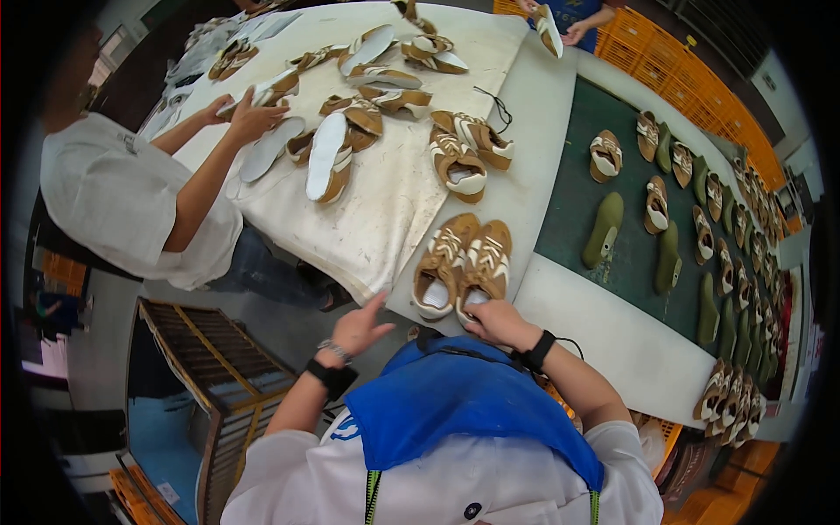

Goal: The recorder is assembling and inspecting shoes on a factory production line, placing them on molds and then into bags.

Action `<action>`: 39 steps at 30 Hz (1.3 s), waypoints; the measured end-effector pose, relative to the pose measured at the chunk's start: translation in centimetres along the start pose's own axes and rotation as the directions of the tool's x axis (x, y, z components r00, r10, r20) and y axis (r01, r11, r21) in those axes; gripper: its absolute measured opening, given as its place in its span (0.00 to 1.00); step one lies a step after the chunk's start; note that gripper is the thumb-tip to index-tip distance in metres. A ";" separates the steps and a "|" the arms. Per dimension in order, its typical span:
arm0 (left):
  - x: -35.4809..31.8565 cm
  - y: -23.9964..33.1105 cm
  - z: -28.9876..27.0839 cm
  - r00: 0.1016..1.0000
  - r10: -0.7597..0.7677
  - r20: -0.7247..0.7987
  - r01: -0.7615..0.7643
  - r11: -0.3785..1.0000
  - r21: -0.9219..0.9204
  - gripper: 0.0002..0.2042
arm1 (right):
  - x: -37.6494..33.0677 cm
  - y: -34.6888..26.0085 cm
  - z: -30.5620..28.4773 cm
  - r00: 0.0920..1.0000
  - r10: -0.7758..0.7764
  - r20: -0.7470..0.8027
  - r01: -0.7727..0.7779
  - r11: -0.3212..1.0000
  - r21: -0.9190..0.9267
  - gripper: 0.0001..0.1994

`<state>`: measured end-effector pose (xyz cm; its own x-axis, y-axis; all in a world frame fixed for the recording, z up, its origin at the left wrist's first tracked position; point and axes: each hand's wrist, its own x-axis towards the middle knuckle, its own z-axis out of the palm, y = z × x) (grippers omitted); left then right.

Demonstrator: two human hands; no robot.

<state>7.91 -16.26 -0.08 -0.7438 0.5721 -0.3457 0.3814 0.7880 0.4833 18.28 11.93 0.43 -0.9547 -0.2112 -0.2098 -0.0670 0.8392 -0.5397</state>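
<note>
A pair of tan and white sneakers (464, 262) lies side by side at the near edge of the white table (542, 114). My right hand (499, 322) rests on the heel of the right sneaker of the pair, fingers curled over it. My left hand (360, 328) hovers open just off the table edge, left of the pair, holding nothing. Both wrists wear black bands.
A person in a white shirt (122, 201) at the left handles a shoe (267, 90) among several sneakers on a cream cloth (385, 201). A dark green belt (630, 262) at the right carries shoes and green lasts. Another person's hands (560, 22) hold a shoe at the far end. A wooden rack (210, 359) stands below left.
</note>
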 end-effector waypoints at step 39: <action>11.5 -10.0 -11.2 0.971 0.233 0.045 -0.227 0.968 -0.107 0.16 | 25.5 8.5 -12.4 0.676 0.176 -0.715 -0.628 0.646 -0.435 0.36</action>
<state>-10.58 -20.08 0.12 -0.6087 0.7498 -0.2595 0.4795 0.6083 0.6325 -10.23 19.95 0.61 -0.8648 0.3632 0.3467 0.4298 0.8924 0.1374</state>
